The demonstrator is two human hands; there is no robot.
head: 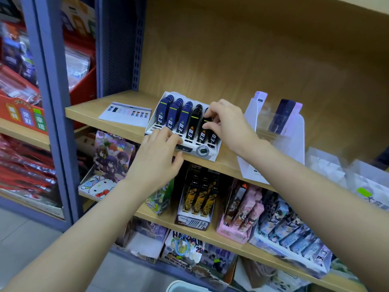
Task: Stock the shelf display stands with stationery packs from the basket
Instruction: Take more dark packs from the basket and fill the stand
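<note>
Single head-worn camera faces forward and downward, close to the wooden shelf (109, 114); periphery appears blurred.

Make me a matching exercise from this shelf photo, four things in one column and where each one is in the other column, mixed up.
Things
1. left hand
2. right hand
3. paper sheet
4. clear stand

Places
A. lies flat on the shelf, left of the white stand
B. pinches a black pack in the white stand
C. stands right of the white stand
D. rests on the white stand's front edge

Pairs: 1-D, 2-B, 3-A, 4-C
</note>
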